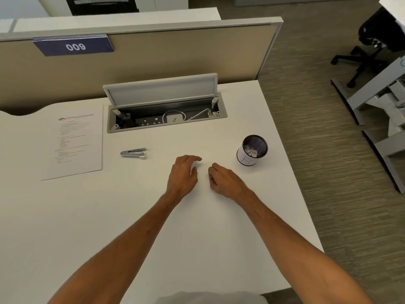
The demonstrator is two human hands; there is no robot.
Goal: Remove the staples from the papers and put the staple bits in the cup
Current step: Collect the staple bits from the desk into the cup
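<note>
Both hands down on the desk, left hand spread flat and empty, right hand curled, grip hidden, surely chasing tiny, light, springy staple bits best pinched at fingertips, cup at two o'clock, papers at ten.

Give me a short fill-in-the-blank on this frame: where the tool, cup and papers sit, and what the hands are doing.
1. The staple remover lies on the desk between the papers and the person's ____ hand.
2. The mesh cup stands to the ____ of the right hand.
3. The number on the blue sign reads ____.
4. The lid of the desk's cable box is ____.

Missing words: left; right; 009; open
</note>
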